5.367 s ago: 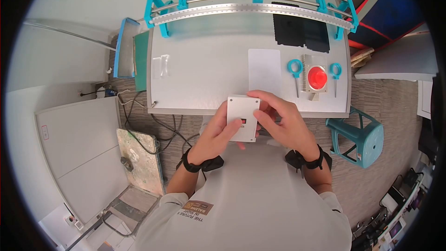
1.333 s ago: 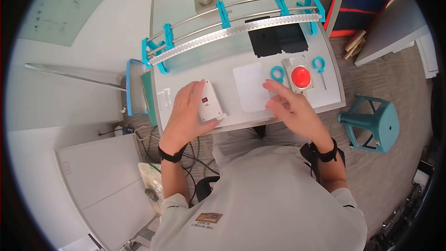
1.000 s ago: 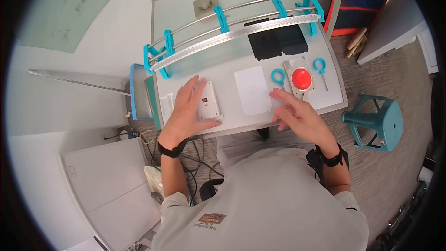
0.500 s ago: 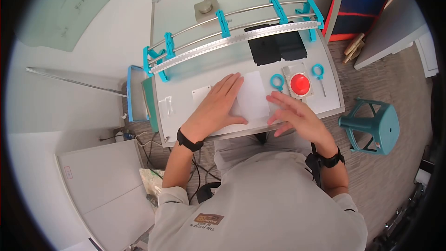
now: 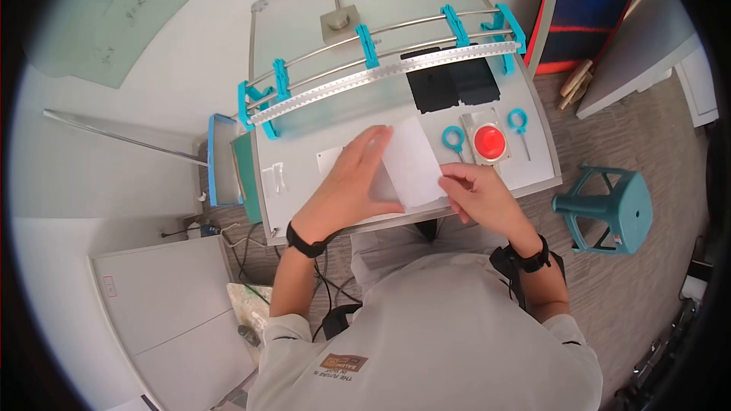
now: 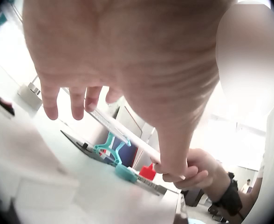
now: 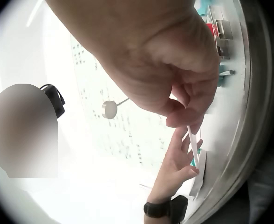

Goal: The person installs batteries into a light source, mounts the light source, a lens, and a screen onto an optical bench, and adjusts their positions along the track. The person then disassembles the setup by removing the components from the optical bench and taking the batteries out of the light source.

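Observation:
In the head view, a thin white rectangular sheet (image 5: 415, 164) stands tilted near the front edge of the table. My right hand (image 5: 483, 196) pinches its right edge between thumb and fingers; the right wrist view shows that sheet (image 7: 193, 147) nearly edge-on below the fingertips. My left hand (image 5: 346, 184) is at the sheet's left side, fingers extended and thumb spread apart, with fingertips right at its upper left corner. Behind the left hand lies a white box (image 5: 326, 158), mostly hidden by it.
A red round button on a metal base (image 5: 489, 141) stands at the right, between a teal-ringed tool (image 5: 454, 139) and a smaller one (image 5: 518, 122). A ruler rail (image 5: 381, 73) on teal supports spans the back, above black sheets (image 5: 434, 87). A green stool (image 5: 624, 209) stands at right.
The white box was held in both hands, then laid at the table's left. My left hand has since moved right to the sheet; my right hand has taken hold of it and tilted it up.

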